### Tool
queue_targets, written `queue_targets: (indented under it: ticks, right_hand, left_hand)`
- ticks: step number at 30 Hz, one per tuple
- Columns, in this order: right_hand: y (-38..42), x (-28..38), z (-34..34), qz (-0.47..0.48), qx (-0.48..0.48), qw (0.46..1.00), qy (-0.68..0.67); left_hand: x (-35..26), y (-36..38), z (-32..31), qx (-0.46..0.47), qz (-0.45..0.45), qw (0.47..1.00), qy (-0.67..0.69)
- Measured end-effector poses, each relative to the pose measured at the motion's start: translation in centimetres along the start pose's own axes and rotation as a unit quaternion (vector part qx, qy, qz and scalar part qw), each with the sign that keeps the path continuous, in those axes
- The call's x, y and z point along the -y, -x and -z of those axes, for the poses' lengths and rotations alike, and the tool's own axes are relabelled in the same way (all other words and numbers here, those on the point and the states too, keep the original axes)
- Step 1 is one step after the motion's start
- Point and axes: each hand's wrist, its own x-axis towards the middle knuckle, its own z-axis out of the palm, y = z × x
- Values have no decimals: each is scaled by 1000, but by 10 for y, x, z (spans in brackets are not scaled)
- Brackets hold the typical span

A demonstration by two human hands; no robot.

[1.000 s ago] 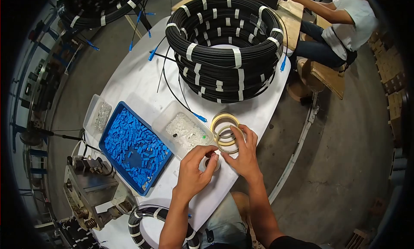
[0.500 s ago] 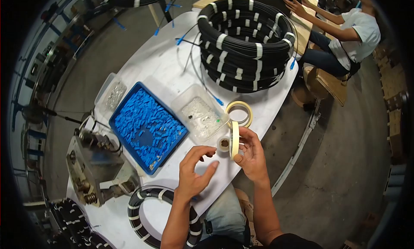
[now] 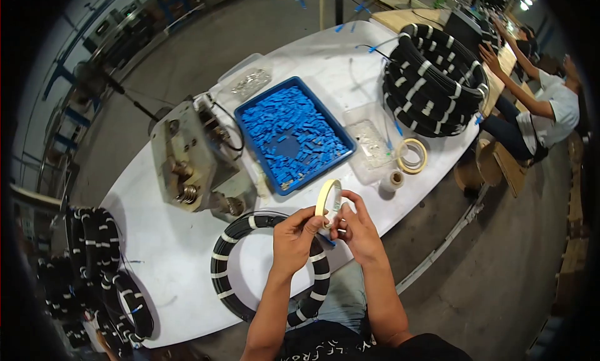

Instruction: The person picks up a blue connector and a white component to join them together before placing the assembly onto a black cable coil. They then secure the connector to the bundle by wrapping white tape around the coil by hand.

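My left hand (image 3: 294, 241) pinches the lower left edge of a roll of pale yellow masking tape (image 3: 321, 200) between thumb and fingers. At the roll's right side, my right hand (image 3: 360, 235) is closed, its curled fingers on the tape; the exact fingertip contact is partly hidden. The roll stands on edge in the air above the table's front edge. Below and left of it, a black cable coil (image 3: 220, 261) bound with white bands lies flat, partly behind my left hand and forearm.
A blue tray (image 3: 289, 190) holds many small blue connectors. Beside it stand a clear tub (image 3: 369, 142), tape rolls (image 3: 423, 163) and a small white spool (image 3: 392, 181). A metal machine (image 3: 194, 155) is at left, stacked cable coils (image 3: 431, 89) at right. A co-worker (image 3: 553, 108) sits beyond.
My left hand has moved from apart to gripping the masking tape roll. The roll and my hands are now over the table's front edge, nearer the flat coil. My view has turned left.
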Motion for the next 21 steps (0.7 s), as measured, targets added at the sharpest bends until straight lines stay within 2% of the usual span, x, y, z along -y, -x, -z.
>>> queue_targets:
  ticks: [2, 4, 10, 12, 13, 15, 16, 18, 21]
  right_hand:
    - [1, -11, 3, 23, -34, 999, 34]
    - [6, -10, -3, 17, -36, 999, -4]
    - [13, -14, -6, -44, -50, 998, 7]
    - [11, -19, -1, 29, -39, 987, 155]
    - [11, -21, -3, 28, -38, 987, 155]
    - [10, -25, -10, 195, -69, 939, 274]
    - [11, -25, -10, 194, -67, 939, 275]
    - [13, -22, -10, 230, 21, 909, 348]
    - [11, -26, -22, 259, 21, 874, 411]
  left_hand:
    - [6, 1, 10, -13, -10, 1000, 12]
    - [9, 1, 17, -9, 17, 997, 80]
    - [10, -4, 21, -61, 61, 981, 174]
    - [12, -4, 24, -72, 67, 973, 207]
    - [11, -4, 26, -72, 67, 973, 207]
    - [10, -4, 29, -99, 76, 969, 215]
    - [10, -4, 31, -101, 75, 968, 215]
    - [11, -2, 35, -148, 61, 960, 228]
    - [6, 5, 45, -135, 55, 961, 234]
